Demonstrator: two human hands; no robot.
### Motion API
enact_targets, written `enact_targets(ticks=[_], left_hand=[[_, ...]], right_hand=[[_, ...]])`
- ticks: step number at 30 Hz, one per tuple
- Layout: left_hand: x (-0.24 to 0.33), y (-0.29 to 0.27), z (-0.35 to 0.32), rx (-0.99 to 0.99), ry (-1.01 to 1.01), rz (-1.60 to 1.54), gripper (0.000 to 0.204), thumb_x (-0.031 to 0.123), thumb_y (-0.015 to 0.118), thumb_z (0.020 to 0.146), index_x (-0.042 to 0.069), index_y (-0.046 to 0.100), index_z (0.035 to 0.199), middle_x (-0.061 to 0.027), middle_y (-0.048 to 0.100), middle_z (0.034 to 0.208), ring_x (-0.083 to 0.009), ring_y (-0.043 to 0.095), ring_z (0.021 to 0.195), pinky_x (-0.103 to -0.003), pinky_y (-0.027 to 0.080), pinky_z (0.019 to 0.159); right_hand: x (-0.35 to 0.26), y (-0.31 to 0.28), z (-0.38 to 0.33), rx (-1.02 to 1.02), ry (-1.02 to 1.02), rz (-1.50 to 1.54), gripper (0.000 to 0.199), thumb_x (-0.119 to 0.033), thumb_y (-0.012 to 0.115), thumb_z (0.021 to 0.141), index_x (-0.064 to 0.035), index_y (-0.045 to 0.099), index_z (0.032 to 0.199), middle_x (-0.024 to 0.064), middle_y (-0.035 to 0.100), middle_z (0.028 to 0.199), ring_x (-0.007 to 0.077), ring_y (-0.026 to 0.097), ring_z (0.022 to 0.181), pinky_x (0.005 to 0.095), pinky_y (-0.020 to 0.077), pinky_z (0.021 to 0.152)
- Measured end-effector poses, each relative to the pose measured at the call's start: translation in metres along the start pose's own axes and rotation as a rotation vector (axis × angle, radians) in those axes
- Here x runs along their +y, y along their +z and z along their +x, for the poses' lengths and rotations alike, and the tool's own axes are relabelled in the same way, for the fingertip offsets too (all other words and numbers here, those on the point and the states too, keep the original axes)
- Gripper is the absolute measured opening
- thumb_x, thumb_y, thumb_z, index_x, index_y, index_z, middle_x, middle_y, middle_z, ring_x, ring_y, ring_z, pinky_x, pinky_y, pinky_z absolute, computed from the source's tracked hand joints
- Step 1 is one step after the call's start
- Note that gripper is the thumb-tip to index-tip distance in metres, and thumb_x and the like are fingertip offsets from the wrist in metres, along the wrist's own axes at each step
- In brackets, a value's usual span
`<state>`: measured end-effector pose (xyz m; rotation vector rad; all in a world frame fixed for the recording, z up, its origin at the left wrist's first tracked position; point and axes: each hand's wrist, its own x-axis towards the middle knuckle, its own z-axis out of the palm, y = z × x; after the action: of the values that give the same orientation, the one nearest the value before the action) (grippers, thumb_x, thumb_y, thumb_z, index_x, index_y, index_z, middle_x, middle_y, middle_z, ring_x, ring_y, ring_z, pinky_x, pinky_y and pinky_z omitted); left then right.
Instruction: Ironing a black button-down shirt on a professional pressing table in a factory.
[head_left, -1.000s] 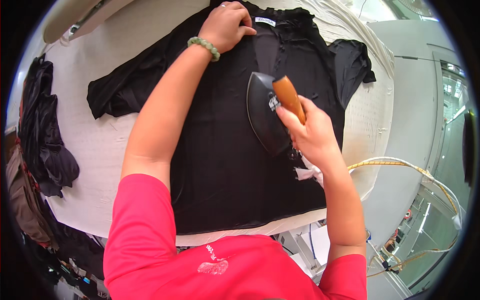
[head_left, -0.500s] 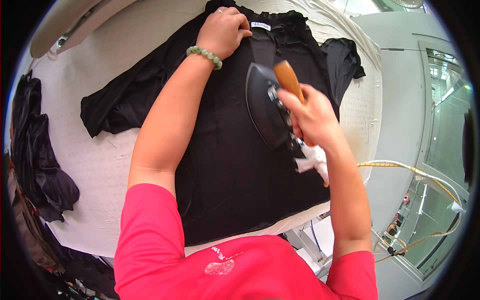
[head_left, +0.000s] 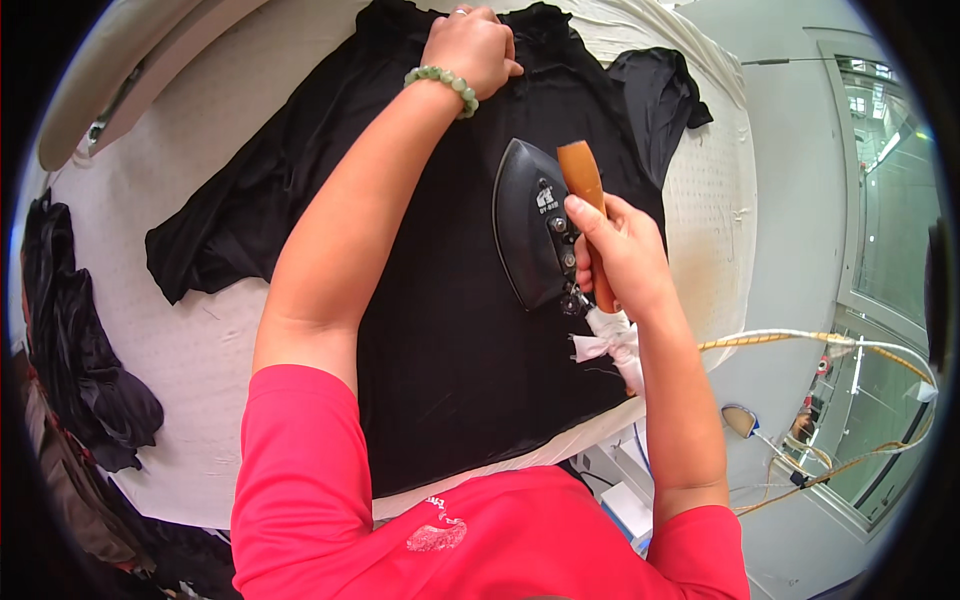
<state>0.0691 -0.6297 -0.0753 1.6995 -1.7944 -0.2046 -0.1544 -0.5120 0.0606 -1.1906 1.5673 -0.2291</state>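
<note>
A black garment [head_left: 440, 330] with short sleeves lies spread out on a padded, white-covered ironing table [head_left: 130, 300]. At its neck end my left hand [head_left: 470, 50], with a green bead bracelet at the wrist, has its fingers closed on the cloth; the fingertips are partly hidden. My right hand [head_left: 630, 255] is wrapped round the wooden handle of a black iron [head_left: 528, 230]. The iron is over the middle right of the garment, tip toward the neck; whether its sole touches the cloth I cannot tell. White cloth is tied round the fitting behind the handle.
A hose and cord [head_left: 790, 340] run from the iron toward the right. Dark clothes [head_left: 85, 350] hang along the table's left edge. A padded arm [head_left: 110, 70] stands at the far left, and a glass-paned door [head_left: 890, 200] at the right.
The iron has come slightly nearer to me and is no longer blurred. A white neck label seen before is now out of sight. My left hand has shifted a little right in view.
</note>
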Motion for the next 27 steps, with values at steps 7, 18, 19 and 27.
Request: enact_targets(ticks=[7,18,19,27], left_hand=[[-0.012,-0.002,0.008,-0.081,-0.001,-0.019,0.024,0.029,0.084,0.080,0.007,0.076,0.085,-0.0100,0.071,0.101,-0.0316,0.064,0.106,-0.041,0.052,0.092],[-0.041,-0.031,0.006,-0.111,0.082,-0.127,0.021,0.024,0.081,0.083,0.007,0.074,0.092,-0.0116,0.071,0.103,-0.0312,0.064,0.108,-0.041,0.051,0.093],[-0.051,-0.044,0.000,-0.096,0.125,-0.116,0.020,0.023,0.080,0.084,0.007,0.074,0.095,-0.0111,0.070,0.108,-0.0313,0.063,0.111,-0.041,0.050,0.096],[-0.061,-0.055,-0.030,-0.096,0.127,-0.050,0.025,0.020,0.078,0.085,0.008,0.072,0.107,-0.0114,0.064,0.129,-0.0333,0.058,0.124,-0.041,0.046,0.107]], right_hand=[[-0.018,0.005,0.026,-0.016,-0.018,-0.056,0.043,-0.043,0.069,0.098,-0.0001,0.061,0.097,0.0027,0.055,0.062,0.0108,0.054,0.048,0.0260,0.0463,0.047],[-0.054,0.012,0.074,0.020,-0.056,-0.260,0.054,-0.053,0.066,0.097,-0.0028,0.057,0.081,0.0012,0.054,0.062,0.0112,0.053,0.048,0.0272,0.0470,0.047],[-0.052,0.010,0.074,0.027,-0.043,-0.301,0.054,-0.053,0.066,0.096,-0.0024,0.057,0.082,0.0008,0.053,0.062,0.0110,0.053,0.047,0.0277,0.0460,0.046],[-0.063,0.012,0.075,0.083,-0.095,-0.617,0.044,-0.046,0.070,0.094,-0.0032,0.062,0.090,-0.0018,0.048,0.061,0.0090,0.046,0.045,0.0297,0.0377,0.042]])
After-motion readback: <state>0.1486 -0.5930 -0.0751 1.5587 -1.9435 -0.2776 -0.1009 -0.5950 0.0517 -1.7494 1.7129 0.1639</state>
